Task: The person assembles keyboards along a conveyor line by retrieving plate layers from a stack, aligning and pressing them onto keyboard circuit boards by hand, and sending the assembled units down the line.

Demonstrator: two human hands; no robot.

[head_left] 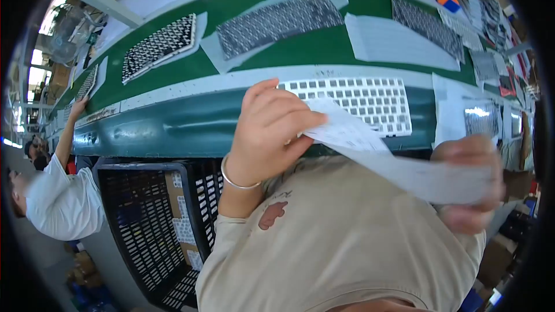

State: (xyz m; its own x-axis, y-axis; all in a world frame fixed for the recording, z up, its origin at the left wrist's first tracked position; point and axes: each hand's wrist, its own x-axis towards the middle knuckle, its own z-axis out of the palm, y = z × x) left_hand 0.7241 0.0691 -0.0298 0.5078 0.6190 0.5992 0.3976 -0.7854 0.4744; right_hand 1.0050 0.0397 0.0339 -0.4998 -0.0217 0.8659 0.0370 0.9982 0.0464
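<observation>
A long white paper strip (370,159) with faint print stretches between my two hands in front of my chest. My left hand (269,130), with a bangle at the wrist, is closed with its fingertips at the strip's left end. Just behind those fingers lies a white keyboard frame (370,101) with rows of grey squares, on the near edge of the bench; my fingers overlap its left end, and I cannot tell if they touch it. My right hand (471,182), smeared by motion, is closed around the strip's right end.
Keyboards in clear wrap (277,23) and a black-and-white keyboard (159,46) lie on the green belt (243,69) beyond. A black slatted crate (144,231) stands at my left. Farther left, a co-worker in a white shirt (63,202) reaches to the belt.
</observation>
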